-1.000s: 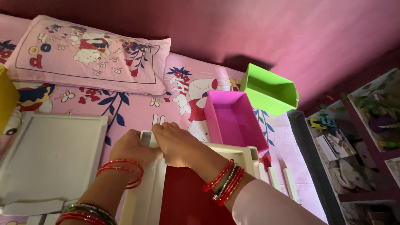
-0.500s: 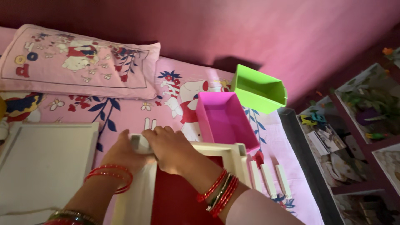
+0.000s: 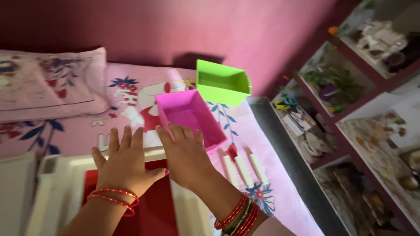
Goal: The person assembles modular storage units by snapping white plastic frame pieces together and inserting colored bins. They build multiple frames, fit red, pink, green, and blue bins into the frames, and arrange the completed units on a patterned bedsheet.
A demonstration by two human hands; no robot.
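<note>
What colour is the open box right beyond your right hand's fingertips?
Bright pink box, seen in the head view; the right hand lies flat just before it.

A single head-worn view looks steeply down and forward from close above the left hand point(image 3: 124, 164) and right hand point(image 3: 186, 157), which fill the lower middle. It faces the wall beyond the fingertips, tilted so the bed point(image 3: 262, 131) runs left of the hands and shelves point(image 3: 350, 109) right of them.
</note>
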